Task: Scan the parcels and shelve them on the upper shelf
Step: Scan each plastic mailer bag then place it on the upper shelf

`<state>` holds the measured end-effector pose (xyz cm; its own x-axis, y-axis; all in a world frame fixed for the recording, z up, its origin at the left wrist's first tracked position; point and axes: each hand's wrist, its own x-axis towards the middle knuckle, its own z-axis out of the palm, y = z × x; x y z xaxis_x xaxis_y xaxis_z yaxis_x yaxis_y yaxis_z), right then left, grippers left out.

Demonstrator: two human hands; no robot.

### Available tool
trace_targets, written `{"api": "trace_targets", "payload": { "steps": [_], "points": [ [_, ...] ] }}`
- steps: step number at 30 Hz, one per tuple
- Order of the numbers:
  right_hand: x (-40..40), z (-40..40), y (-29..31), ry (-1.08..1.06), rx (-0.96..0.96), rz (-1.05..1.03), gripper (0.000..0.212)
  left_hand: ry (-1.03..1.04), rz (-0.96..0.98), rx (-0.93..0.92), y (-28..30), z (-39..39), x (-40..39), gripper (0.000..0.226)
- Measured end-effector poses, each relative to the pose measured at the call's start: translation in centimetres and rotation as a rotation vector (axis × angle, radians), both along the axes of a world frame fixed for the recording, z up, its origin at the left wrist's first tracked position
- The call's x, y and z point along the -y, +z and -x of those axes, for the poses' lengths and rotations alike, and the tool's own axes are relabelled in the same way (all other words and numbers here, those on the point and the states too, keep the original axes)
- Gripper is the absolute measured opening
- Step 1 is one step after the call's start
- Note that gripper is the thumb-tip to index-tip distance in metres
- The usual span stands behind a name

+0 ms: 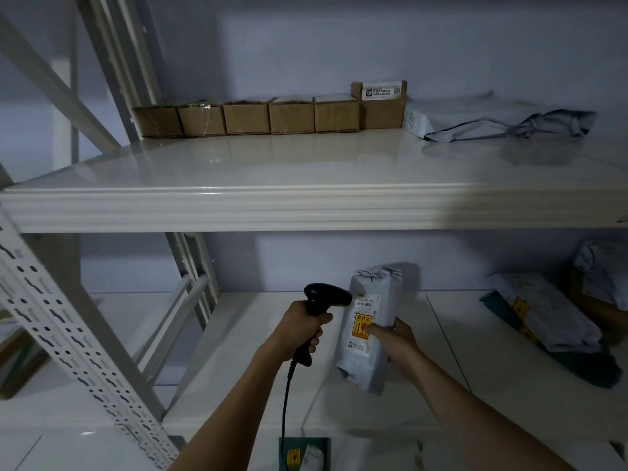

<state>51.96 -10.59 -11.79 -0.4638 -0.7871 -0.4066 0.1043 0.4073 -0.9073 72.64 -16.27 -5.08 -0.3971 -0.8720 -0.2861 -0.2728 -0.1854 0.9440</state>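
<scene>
My left hand [304, 326] has its fingers curled tight round the black scanner [323, 300]. My right hand [396, 341] grips the grey parcel [368, 329] by its side, label toward the scanner, in front of the lower shelf [458, 334]. The bag looks slippery and could slide out. If it tilts, I think the scan may miss. The upper shelf [272, 171] waits above.
</scene>
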Motion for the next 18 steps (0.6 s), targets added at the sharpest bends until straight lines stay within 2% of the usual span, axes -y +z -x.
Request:
{"api": "trace_targets", "payload": {
  "steps": [8,18],
  "points": [
    [-0.4,0.4,-0.3,0.005,0.001,0.006,0.044,-0.005,0.008,0.009,-0.4,0.2,0.1,0.024],
    [-0.4,0.3,0.0,0.015,0.020,0.009,0.037,0.021,0.017,0.016,-1.0,0.4,1.2,0.019]
  ]
}}
